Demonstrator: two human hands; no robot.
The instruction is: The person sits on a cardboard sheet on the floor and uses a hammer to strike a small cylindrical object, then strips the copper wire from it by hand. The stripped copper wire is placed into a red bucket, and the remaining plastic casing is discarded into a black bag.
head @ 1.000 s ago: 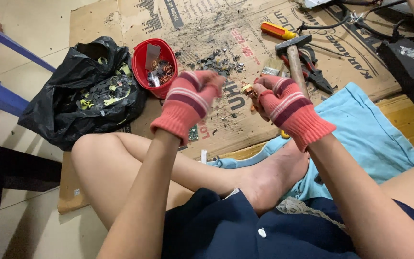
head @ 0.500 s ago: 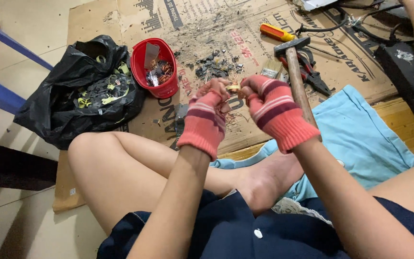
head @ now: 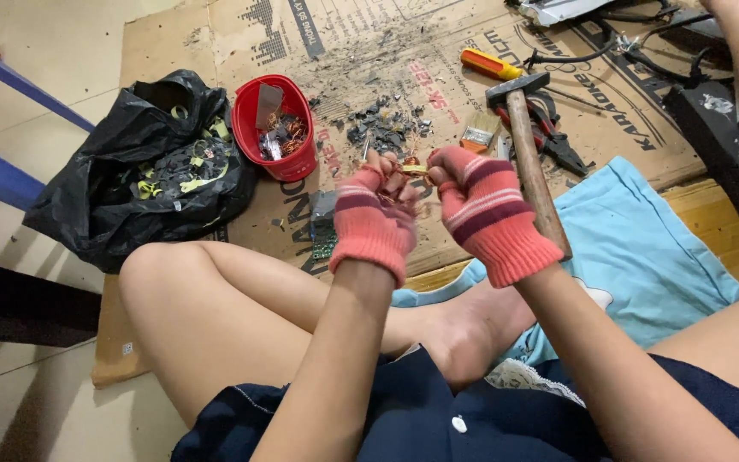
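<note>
1. Flattened cardboard with dark printing covers the tiled floor, littered with grey debris
2. Both gloved hands meet above it: the left hand and right hand each pinch a small coppery part held between their fingertips
3. A red tub of copper scraps sits beside a black bag, left of the hands
4. A hammer lies just right of the hands
</note>
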